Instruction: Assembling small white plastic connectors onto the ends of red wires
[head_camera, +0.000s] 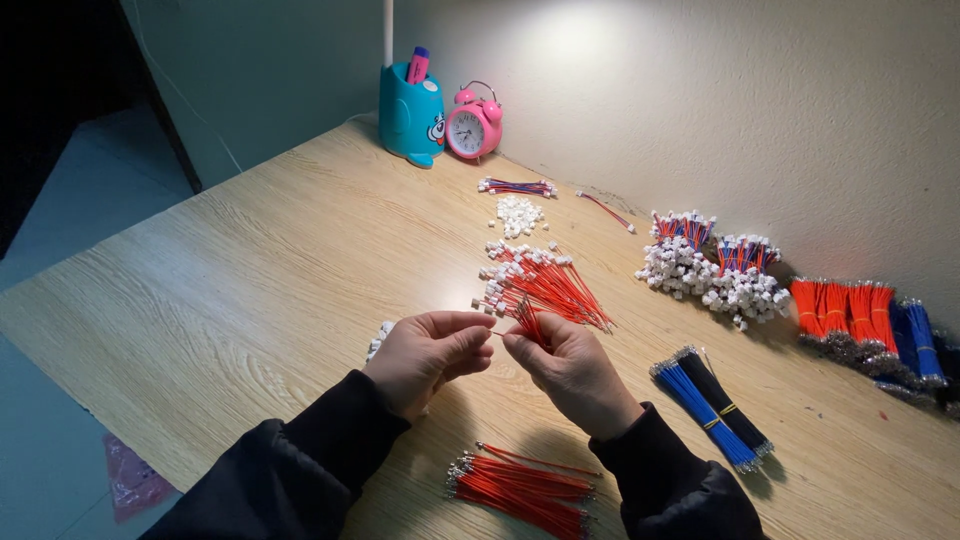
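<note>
Red wires (530, 322) pinched in right hand (575, 370), left hand (425, 355) closed alongside, fingertips meeting.

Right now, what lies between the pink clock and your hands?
In the head view: a small wire bundle, loose white connectors, then red wires with connectors.

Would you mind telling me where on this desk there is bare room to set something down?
The widest bare patch of the wooden desk lies to the person's left, between the left hand, the desk's left edge and the blue pen holder. The right side is crowded: loose red wires, white connectors, orange wire bundles and the blue and black bundle.
</note>
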